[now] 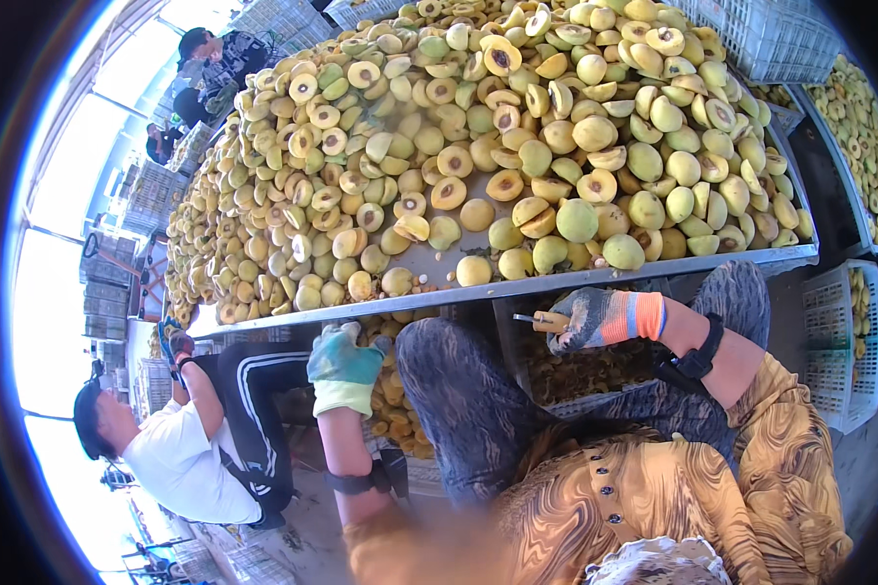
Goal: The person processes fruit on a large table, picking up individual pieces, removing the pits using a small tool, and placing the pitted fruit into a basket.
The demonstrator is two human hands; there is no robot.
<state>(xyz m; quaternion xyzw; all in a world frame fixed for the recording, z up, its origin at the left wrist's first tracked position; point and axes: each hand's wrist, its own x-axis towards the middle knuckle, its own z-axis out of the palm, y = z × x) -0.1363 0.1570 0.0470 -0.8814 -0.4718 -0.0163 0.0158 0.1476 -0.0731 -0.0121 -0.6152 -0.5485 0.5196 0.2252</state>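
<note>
My left hand [345,367], in a green and teal glove with a pale yellow cuff, is just below the front edge of the metal table [517,287]. Its thumb and fingers look apart, and no fruit shows between them. Peach halves [392,398] fill a container under that hand. My right hand [600,320], in a grey glove with an orange cuff, is closed around the wooden handle of a small pitting tool [548,321]; its short metal end points left. On the table lies a large heap of yellow-green peaches [478,156], mostly cut in half, some showing brown pit hollows.
Below the right hand stands a dark crate [580,375] with scraps in it. A white plastic crate [842,341] with fruit is at the right, another crate [776,44] at the back. A co-worker in a white shirt [180,458] sits at the left. My knees are under the table edge.
</note>
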